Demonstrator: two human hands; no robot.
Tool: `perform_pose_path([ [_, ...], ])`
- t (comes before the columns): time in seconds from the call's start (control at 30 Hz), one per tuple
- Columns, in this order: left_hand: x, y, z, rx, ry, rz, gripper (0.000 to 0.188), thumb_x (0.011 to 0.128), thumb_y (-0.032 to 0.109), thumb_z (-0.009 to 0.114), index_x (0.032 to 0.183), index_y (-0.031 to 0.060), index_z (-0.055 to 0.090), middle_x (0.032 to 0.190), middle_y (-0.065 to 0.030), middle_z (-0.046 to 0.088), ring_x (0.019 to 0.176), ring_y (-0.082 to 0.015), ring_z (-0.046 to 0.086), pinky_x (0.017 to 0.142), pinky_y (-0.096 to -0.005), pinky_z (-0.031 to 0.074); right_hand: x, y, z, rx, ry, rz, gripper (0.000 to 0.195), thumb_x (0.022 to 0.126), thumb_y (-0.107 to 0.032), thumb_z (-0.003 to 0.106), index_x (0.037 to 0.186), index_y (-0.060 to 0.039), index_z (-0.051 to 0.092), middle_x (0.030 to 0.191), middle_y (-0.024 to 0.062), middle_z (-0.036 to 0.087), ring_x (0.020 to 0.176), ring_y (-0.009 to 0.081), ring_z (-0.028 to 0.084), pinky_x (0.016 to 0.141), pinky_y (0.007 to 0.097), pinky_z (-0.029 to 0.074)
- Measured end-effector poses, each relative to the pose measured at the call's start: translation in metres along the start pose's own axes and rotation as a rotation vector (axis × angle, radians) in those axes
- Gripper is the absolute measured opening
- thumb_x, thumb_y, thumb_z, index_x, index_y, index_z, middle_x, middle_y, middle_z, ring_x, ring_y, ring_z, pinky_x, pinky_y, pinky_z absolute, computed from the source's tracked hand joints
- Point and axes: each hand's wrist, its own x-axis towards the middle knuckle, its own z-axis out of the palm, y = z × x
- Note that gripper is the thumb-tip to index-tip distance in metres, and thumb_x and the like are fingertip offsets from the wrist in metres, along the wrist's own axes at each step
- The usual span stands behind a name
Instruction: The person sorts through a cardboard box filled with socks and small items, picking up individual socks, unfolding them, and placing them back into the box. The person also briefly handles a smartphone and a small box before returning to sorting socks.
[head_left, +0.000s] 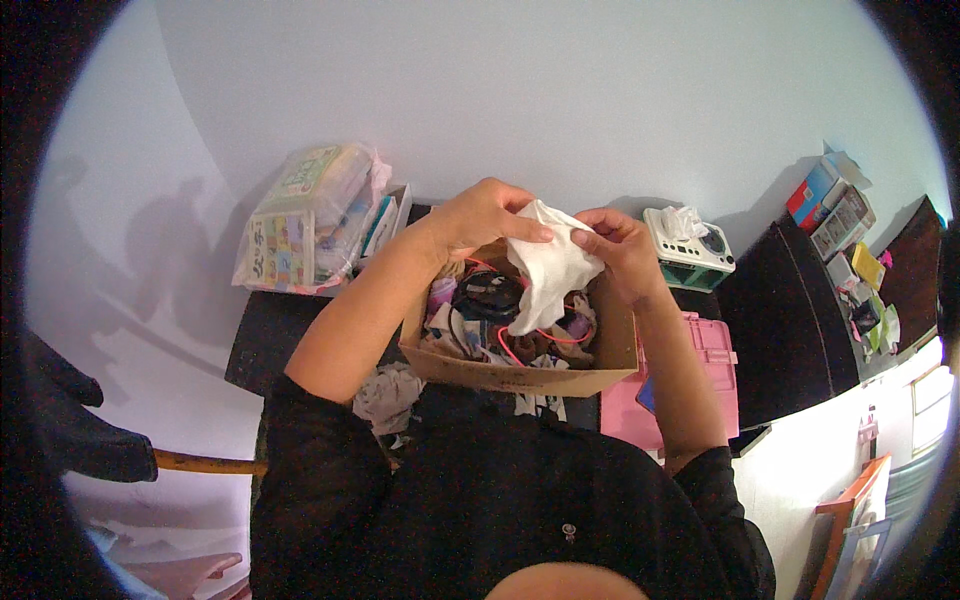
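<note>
A white cloth (559, 259) hangs between my two hands, above an open cardboard box (517, 377). My left hand (499, 217) pinches its upper left edge between thumb and fingers. On its upper right side, my right hand (619, 244) holds it with the thumb in front. Inside the box lie a round black object (489, 295), an orange-pink cord (510, 346), a purple item (442, 292) and crumpled fabrics. The cloth's lower end droops over these contents and hides part of them.
A clear plastic bag of packages (307, 217) stands at the left on the dark table (259, 330). A crumpled greyish cloth (388, 397) lies near the box. To the right are a pink plastic case (705, 352) and a white-and-green device (690, 251). Behind is a wall.
</note>
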Motion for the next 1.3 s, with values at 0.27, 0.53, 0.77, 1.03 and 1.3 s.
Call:
perform_pose_path([
  [0.27,0.017,-0.034,-0.023,0.466,0.320,0.136,0.022,0.072,0.015,0.072,0.083,-0.0020,0.065,0.074,-0.0116,0.064,0.066,-0.0156,0.059,0.063,-0.0311,0.046,-0.051,0.003,0.040,-0.160,0.157,0.087,0.029,0.090,-0.021,0.059,0.107,0.0030,0.060,0.093,0.0118,0.065,0.081,0.0177,0.063,0.070,0.0304,0.052],
  [0.53,0.015,-0.055,0.013,0.509,0.208,0.247,0.028,0.078,0.018,0.069,0.099,-0.0002,0.065,0.088,-0.0102,0.067,0.081,-0.0174,0.063,0.074,-0.0298,0.049,-0.028,0.047,0.043,0.455,0.039,0.292,0.040,0.097,-0.029,0.043,0.121,0.0035,0.044,0.117,0.0136,0.053,0.105,0.0240,0.055,0.093,0.0410,0.044],
  [0.77,0.024,-0.086,0.006,-0.296,-0.167,-0.106,0.027,0.091,0.013,0.051,0.114,0.0010,0.058,0.103,-0.0085,0.063,0.093,-0.0208,0.061,0.081,-0.0344,0.049,-0.026,0.066,0.050,0.664,0.143,0.282,0.032,0.094,-0.028,0.049,0.112,-0.0015,0.051,0.108,0.0089,0.057,0.098,0.0193,0.056,0.086,0.0352,0.046],
  [1.03,0.018,-0.095,0.054,1.058,0.451,0.580,0.038,0.080,0.009,0.062,0.118,0.0109,0.058,0.104,-0.0171,0.054,0.094,-0.0343,0.055,0.081,-0.0435,0.046,-0.024,0.091,0.053,0.647,0.420,-0.012,0.036,0.090,-0.010,0.047,0.124,0.0017,0.046,0.116,0.0117,0.056,0.106,0.0225,0.055,0.091,0.0341,0.045],
  [1.3,-0.002,-0.098,0.089,0.915,0.602,0.740,0.051,0.069,0.008,0.070,0.114,-0.0033,0.051,0.108,-0.0192,0.053,0.097,-0.0372,0.053,0.086,-0.0440,0.045,-0.026,0.075,0.052,0.563,0.326,-0.150,0.045,0.090,-0.014,0.042,0.131,0.0026,0.037,0.130,0.0139,0.047,0.118,0.0243,0.048,0.102,0.0359,0.036],
])
